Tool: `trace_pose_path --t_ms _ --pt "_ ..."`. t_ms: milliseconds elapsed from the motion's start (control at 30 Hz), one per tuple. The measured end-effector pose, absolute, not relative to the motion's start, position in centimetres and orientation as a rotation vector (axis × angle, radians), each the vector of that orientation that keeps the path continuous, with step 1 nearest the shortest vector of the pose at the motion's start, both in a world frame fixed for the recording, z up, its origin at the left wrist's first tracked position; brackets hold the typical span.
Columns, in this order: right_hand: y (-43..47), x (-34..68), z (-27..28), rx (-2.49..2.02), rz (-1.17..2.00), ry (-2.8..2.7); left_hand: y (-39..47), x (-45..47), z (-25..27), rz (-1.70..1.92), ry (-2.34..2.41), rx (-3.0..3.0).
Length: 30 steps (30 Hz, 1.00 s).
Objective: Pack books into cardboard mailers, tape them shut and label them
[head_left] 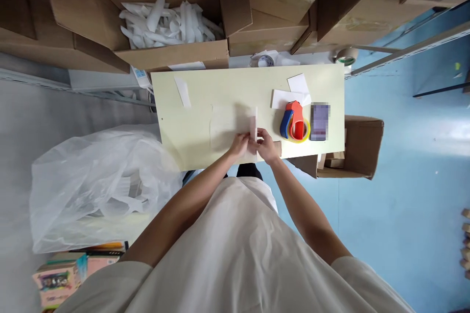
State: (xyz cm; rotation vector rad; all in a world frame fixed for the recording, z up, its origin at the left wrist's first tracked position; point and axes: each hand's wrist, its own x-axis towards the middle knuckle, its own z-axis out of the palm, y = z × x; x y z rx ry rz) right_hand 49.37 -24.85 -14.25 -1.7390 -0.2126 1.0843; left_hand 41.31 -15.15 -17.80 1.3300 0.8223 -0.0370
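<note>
Over the front part of the pale table [220,80], my two hands meet at a narrow whitish-pink piece [253,124] that points away from me. My left hand [240,145] pinches its near part from the left, fingers closed. From the right, my right hand [266,145] grips the same part with bent fingers. A thin clear plastic sheet or bag [227,124] spreads flat to the left of the piece and seems joined to it. What exactly the piece is, I cannot tell; the fingers hide its near end. A small brown piece [278,147] lies beside my right wrist.
Right on the table are a red-and-blue tape dispenser [295,122], a blurred-out phone-like object [319,122] and white cards [284,99]. A white strip [182,92] lies left. Behind stands a carton [176,54] of white pieces; a big plastic bag [106,190] is at left.
</note>
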Motion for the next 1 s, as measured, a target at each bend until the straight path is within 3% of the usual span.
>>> trace_pose_path --t_ms 167,500,733,1000 --pt "-21.1 46.3 -16.1 -1.848 1.057 -0.206 -11.9 38.6 -16.8 0.058 0.964 1.104" --pt "-23.9 44.9 -18.2 -2.179 0.693 -0.237 -11.1 35.9 -18.2 0.057 1.100 1.524" --pt "-23.4 45.3 -19.0 -1.934 0.882 0.013 -13.0 34.8 -18.2 -0.015 0.992 1.627" --pt "-24.5 45.4 -14.7 -1.768 0.931 -0.179 -14.5 35.0 -18.2 0.002 0.806 1.415"
